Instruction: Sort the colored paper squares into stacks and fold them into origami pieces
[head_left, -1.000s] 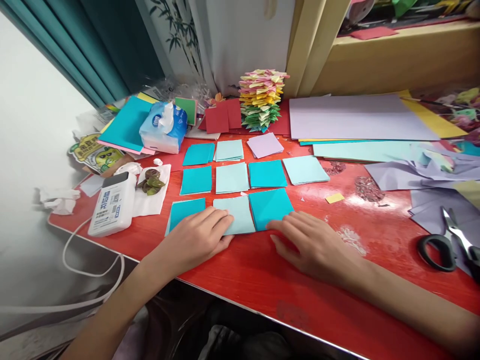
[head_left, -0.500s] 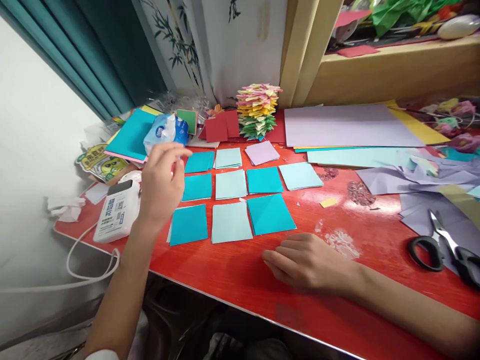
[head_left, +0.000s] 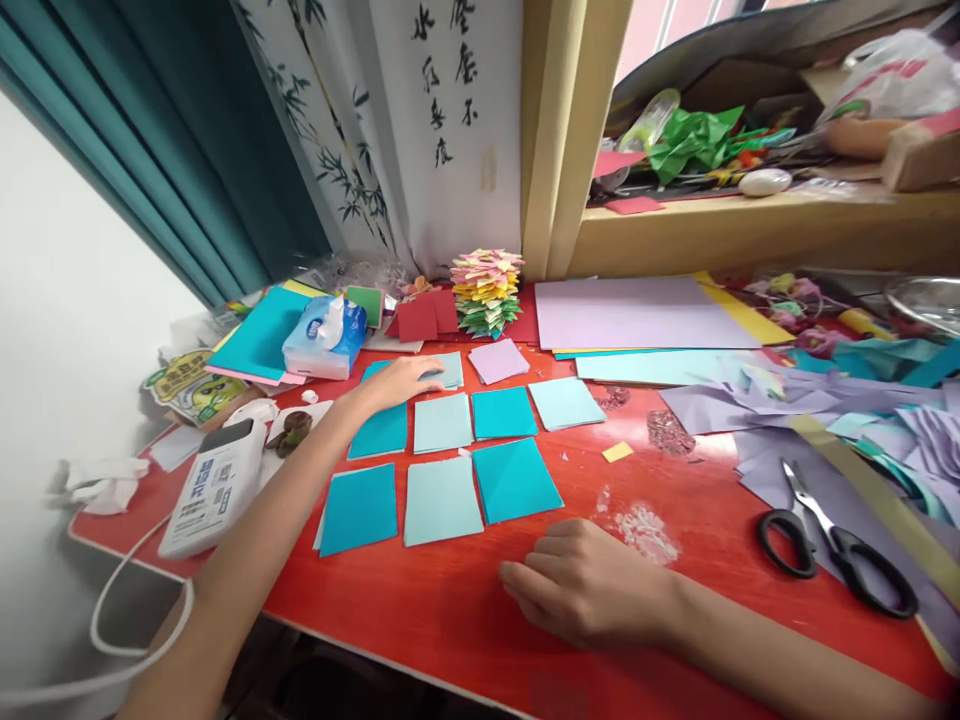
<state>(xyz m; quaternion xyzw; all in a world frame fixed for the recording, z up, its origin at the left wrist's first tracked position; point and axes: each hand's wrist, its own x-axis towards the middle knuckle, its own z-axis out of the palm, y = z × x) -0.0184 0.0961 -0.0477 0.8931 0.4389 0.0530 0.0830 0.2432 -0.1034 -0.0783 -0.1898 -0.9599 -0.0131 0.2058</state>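
Observation:
My left hand [head_left: 405, 381] reaches to the back row of paper squares. Its fingers are stretched out over the edge of a pale blue stack [head_left: 452, 366], beside a teal stack [head_left: 375, 370] that the hand partly covers. Nothing shows in its grasp. My right hand [head_left: 570, 582] rests as a loose fist on the red table near the front. Ahead of it lie a teal stack [head_left: 517, 482], a pale blue stack [head_left: 442, 502] and another teal stack [head_left: 358, 510]. Behind these stand more pale blue [head_left: 442, 423], teal [head_left: 505, 412] and lilac squares [head_left: 499, 361].
Black-handled scissors [head_left: 825, 550] lie at the right among lilac paper scraps [head_left: 705, 410]. At the back stand a folded-paper tower [head_left: 487, 290], a tissue pack [head_left: 326, 345] and large lilac sheets [head_left: 637, 315]. A white device [head_left: 214, 490] with a cable sits left.
My left hand has come down from above the left side onto the back row of squares. The view has tilted up and shifted right. My right hand stays in place.

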